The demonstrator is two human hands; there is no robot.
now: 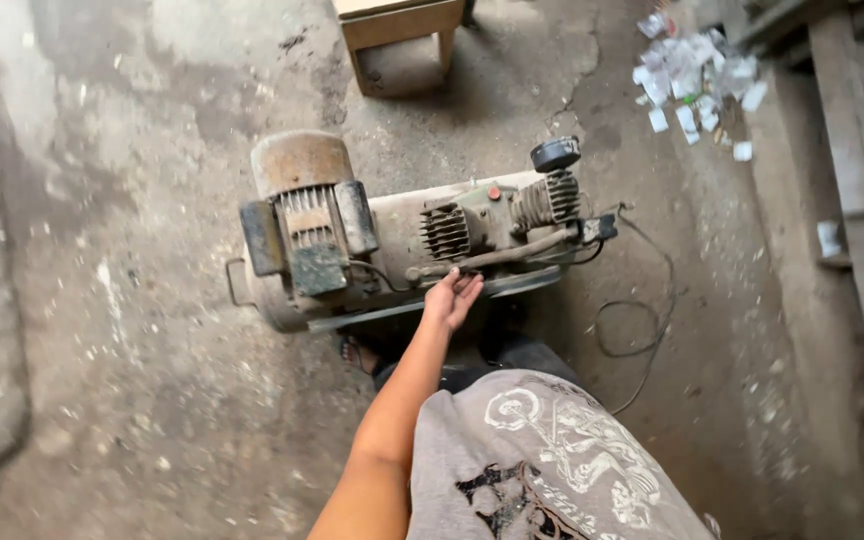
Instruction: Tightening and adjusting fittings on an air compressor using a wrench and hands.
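Your left hand point(451, 297) reaches down to the old air compressor point(402, 235) on the concrete floor point(132, 330); its fingers lie loosely spread, open and closed on nothing, the fingertips touching the curved metal pipe point(512, 252) that runs along the near side of the pump block; your right hand is out of view, so nothing can be said of it

What could go wrong, as a judgement: the fingers sit just beside the finned cylinder point(444, 232), and fins or pipe may be hot if the machine has been running, so a light touch could burn; the edges look rusty and sharp, so a slip could cut; the black cable point(642, 330) loops loose on the floor at the machine's right end, near your feet, and a step there could snag it and tug the machine; your sandalled foot point(357, 352) stands close under the tank, exposed should the heavy body shift

The compressor lies in the middle of the floor directly before you, a dirty cream tank with a rust-brown motor point(302, 215) at the left end, a second finned cylinder point(550, 198) toward the right, and a round black cap point(556, 153) on top; a wooden stool point(399, 25) stands beyond it, and scraps of white paper point(694, 80) lie scattered farther right
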